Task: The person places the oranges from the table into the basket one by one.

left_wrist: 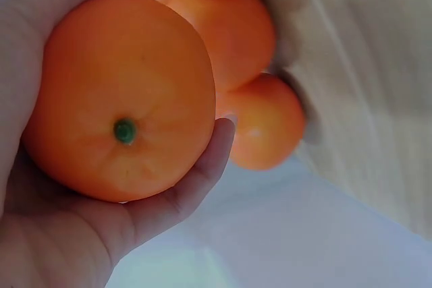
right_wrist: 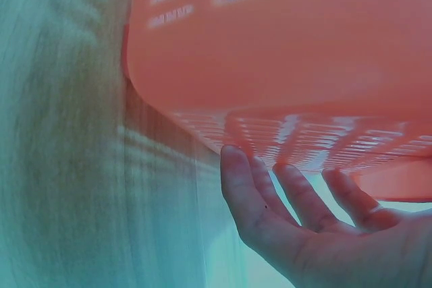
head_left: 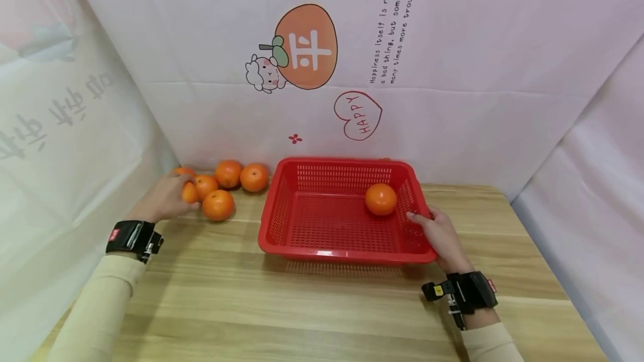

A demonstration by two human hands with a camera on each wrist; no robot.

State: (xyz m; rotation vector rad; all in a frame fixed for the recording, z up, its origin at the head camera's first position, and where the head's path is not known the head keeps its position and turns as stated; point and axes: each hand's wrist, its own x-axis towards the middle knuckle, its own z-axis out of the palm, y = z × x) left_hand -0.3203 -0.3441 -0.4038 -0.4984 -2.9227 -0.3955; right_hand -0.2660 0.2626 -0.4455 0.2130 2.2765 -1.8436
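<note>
At the left of the head view, my left hand holds an orange, thumb and fingers curled round its sides. In the left wrist view its green stem end faces the camera. Several more oranges lie close beside that hand on the table. My right hand grips the right side of a red plastic basket, the thumb over the rim and the fingers against the slotted outside. One orange sits inside the basket, toward its right end.
The wooden table carries everything. A printed white cloth rises behind the basket, and white cloth also hangs at the left and right sides. A sliver of something orange shows behind the basket's back rim.
</note>
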